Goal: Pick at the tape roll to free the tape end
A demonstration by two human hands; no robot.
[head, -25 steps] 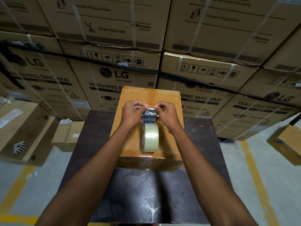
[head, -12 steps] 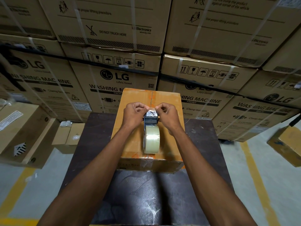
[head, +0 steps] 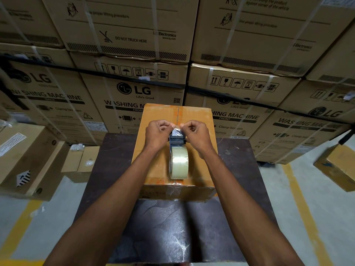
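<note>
Compared with one second ago, almost nothing has changed: both hands stay at the front of the tape dispenser (head: 177, 138), only a little higher over the box. The left hand (head: 158, 132) and the right hand (head: 196, 133) have their fingers curled and pinch the loose end of the clear tape (head: 177, 129) between them. The dispenser with its tape roll (head: 179, 162) stands upright on the top of the orange-brown cardboard box (head: 153, 166), along the middle seam. This box sits on a dark brown table (head: 240, 166), above a grey concrete floor with yellow lines (head: 299, 191). Behind the table rises a wall of big strapped washing machine cartons (head: 130, 93). To the left stand a large carton (head: 25, 160) and two small boxes (head: 80, 164); to the right lies another box (head: 338, 166) on the floor.
</note>
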